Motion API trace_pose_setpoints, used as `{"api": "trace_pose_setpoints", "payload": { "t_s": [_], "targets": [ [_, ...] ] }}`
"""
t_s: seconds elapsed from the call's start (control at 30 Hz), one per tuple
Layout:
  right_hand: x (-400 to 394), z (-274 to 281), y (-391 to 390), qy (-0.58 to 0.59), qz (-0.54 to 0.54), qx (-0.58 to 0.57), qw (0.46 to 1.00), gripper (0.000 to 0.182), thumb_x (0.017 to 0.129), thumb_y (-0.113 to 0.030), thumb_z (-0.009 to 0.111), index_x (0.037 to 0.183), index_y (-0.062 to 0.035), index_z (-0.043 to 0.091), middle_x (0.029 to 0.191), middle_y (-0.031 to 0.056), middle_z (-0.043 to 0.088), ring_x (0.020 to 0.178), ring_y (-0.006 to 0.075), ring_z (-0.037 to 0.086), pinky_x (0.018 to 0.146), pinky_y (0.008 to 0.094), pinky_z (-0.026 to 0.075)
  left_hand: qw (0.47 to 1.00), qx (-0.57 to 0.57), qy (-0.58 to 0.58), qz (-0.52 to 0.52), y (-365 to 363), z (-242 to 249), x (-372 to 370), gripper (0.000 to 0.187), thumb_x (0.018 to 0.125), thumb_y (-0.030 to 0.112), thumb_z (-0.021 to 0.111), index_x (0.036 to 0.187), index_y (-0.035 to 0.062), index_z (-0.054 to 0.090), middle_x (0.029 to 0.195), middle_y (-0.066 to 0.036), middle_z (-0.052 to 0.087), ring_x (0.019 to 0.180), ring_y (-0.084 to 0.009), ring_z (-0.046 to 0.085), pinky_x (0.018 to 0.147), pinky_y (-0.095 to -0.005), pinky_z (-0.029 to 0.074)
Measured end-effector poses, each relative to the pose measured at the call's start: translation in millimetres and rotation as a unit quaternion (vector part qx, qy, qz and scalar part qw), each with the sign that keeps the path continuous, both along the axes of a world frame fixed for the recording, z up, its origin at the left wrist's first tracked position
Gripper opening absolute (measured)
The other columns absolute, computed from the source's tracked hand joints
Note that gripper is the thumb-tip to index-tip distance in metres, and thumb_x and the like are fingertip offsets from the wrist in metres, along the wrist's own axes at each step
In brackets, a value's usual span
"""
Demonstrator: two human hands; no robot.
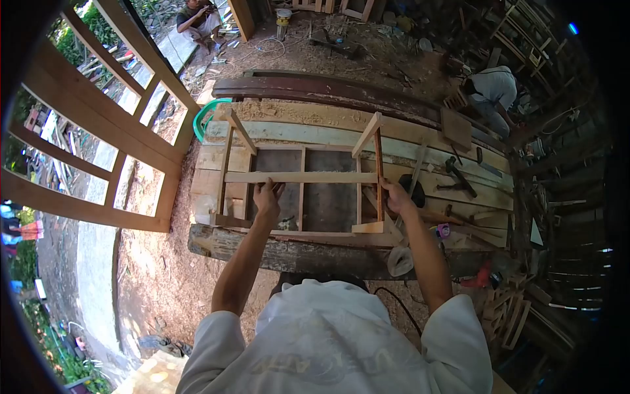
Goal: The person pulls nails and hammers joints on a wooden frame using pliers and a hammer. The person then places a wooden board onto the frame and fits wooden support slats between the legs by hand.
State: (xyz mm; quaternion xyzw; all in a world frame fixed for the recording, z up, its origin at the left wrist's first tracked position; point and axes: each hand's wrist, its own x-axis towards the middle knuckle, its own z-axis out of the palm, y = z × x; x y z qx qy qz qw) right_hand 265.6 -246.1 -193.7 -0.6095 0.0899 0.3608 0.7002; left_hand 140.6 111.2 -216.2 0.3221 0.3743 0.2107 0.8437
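A wooden frame (303, 203) with crossbars and upright legs rests on the plank-topped workbench in front of me. Across it runs a pale wooden rail (302, 177). My left hand (268, 198) is closed on the rail's near edge, left of its middle. At the rail's right end, my right hand (396, 197) grips a frame post (379, 164) with fingers partly hidden behind the wood. A dark panel shows through the frame's openings. Just right of my right hand lies a dark object whose kind I cannot make out.
Hammers (461, 177) and other hand tools lie on the right of the workbench (262, 253). A long dark-red beam (328, 95) runs along its far side. A large slatted wooden frame (98, 138) stands left. One person (492, 92) bends at far right; another (197, 20) squats at far left.
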Motion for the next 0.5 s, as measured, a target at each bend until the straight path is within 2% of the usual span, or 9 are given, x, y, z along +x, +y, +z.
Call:
{"api": "trace_pose_setpoints", "payload": {
  "t_s": [0.3, 0.37, 0.43, 0.5],
  "targets": [
    [-6, 15, 5, -0.01, 0.011, -0.016, 1.0, 0.022, 0.093, -0.024, 0.053, 0.102, -0.004, 0.059, 0.083, 0.0042, 0.06, 0.075, 0.0134, 0.055, 0.068, 0.03, 0.043, 0.999, 0.0, -0.037, -0.021, 1, -1, -1, 0.019, 0.092, 0.006, 0.051, 0.108, 0.002, 0.042, 0.104, -0.013, 0.055, 0.094, -0.0281, 0.062, 0.081, -0.0405, 0.057],
    [-8, 21, 11, -0.021, -0.01, -0.048, 0.999, 0.027, 0.096, -0.028, 0.046, 0.098, -0.0064, 0.062, 0.088, 0.0027, 0.059, 0.08, 0.016, 0.051, 0.075, 0.0316, 0.038, 0.998, -0.004, -0.049, -0.031, 3, -3, -2, 0.018, 0.092, 0.006, 0.05, 0.108, 0.003, 0.043, 0.104, -0.012, 0.055, 0.094, -0.0275, 0.062, 0.081, -0.0401, 0.057],
    [-8, 22, 10, -0.007, -0.017, -0.041, 0.999, 0.028, 0.096, -0.029, 0.045, 0.099, -0.0069, 0.062, 0.089, 0.0026, 0.06, 0.081, 0.0157, 0.051, 0.076, 0.0318, 0.038, 0.999, -0.011, -0.031, -0.031, 3, -1, -4, 0.017, 0.092, 0.006, 0.051, 0.107, 0.0028, 0.044, 0.103, -0.012, 0.055, 0.094, -0.0273, 0.062, 0.081, -0.0402, 0.057],
    [-5, 20, 8, 0.005, -0.024, -0.035, 0.999, 0.029, 0.096, -0.03, 0.044, 0.099, -0.0074, 0.062, 0.089, 0.0026, 0.06, 0.082, 0.0154, 0.052, 0.077, 0.0319, 0.038, 0.998, 0.02, -0.031, -0.044, 2, 2, -4, 0.022, 0.094, 0.009, 0.049, 0.112, -0.0003, 0.041, 0.107, -0.015, 0.053, 0.098, -0.0288, 0.06, 0.086, -0.0406, 0.054]
  ]
}}
